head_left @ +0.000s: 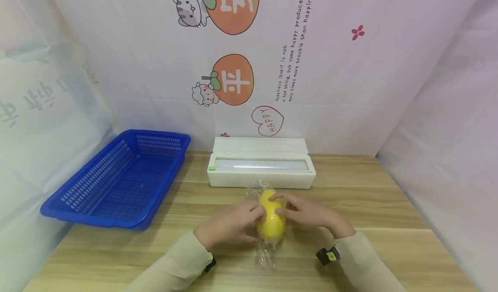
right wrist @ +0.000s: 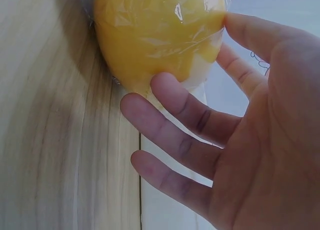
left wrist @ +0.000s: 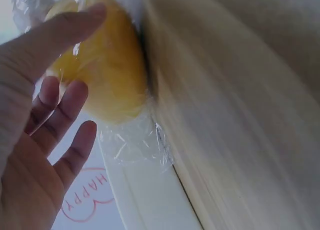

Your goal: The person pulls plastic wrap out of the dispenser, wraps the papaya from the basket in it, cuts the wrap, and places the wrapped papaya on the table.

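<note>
A yellow oval fruit in clear cling film lies on the wooden table, below the white box. Loose film sticks out at both its ends. From the left, my left hand holds the wrapped fruit; in the left wrist view its thumb lies across the fruit, and the index finger is hidden. On the other side, my right hand touches the film with thumb and forefinger, fairly straight. Its other fingers are spread loosely beside the fruit in the right wrist view.
A white cling film box stands behind the fruit, lid raised, with a green slider at its left end. To the left is a blue plastic basket. Printed white cloth hangs behind the wooden table.
</note>
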Motion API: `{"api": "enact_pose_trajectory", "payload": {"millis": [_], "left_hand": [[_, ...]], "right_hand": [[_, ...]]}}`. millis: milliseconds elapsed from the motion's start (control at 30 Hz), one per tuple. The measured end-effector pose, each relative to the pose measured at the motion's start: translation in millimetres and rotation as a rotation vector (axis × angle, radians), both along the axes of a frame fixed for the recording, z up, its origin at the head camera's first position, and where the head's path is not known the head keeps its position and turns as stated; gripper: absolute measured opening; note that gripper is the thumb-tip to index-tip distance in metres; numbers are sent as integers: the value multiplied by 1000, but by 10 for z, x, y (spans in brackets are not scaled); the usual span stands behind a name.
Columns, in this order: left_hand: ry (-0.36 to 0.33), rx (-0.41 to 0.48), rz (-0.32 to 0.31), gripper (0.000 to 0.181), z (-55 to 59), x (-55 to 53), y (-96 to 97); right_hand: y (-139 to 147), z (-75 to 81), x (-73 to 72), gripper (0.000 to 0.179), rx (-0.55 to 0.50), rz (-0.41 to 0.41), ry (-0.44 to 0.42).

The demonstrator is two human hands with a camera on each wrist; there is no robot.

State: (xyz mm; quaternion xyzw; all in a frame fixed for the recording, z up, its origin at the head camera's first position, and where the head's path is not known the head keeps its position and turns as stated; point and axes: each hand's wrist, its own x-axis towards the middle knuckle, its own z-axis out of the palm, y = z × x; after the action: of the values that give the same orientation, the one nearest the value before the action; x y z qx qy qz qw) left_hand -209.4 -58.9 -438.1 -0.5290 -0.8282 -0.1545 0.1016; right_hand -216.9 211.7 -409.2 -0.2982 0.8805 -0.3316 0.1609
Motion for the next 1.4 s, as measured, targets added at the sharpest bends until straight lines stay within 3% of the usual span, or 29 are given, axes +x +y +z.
{"api": "enact_pose_trajectory", "payload": {"millis": [100, 233, 400, 567, 833, 1100, 1267, 1400], "left_hand": [[116, -12, -19, 51, -34, 23, 42], [149, -19, -34, 52, -11, 60, 99], [93, 32, -45, 41, 82, 107, 161], [23, 81, -45, 30, 89, 89, 172], [-74, 229, -185, 21, 82, 14, 210], [-221, 245, -160, 10, 52, -21, 230], [-282, 258, -135, 6, 29, -39, 206], [-289, 252, -104, 9, 23, -43, 174]], "right_hand": [[8, -18, -6, 43, 8, -7, 5], [8, -20, -9, 42, 14, -8, 7], [7, -12, -4, 42, 12, -10, 2], [17, -24, -3, 43, 8, -9, 2], [32, -28, -13, 42, -14, -5, -9], [73, -108, -24, 48, -19, -13, -50], [121, -118, 9, 53, -6, 21, -45], [136, -167, 37, 73, -21, 63, -51]]}}
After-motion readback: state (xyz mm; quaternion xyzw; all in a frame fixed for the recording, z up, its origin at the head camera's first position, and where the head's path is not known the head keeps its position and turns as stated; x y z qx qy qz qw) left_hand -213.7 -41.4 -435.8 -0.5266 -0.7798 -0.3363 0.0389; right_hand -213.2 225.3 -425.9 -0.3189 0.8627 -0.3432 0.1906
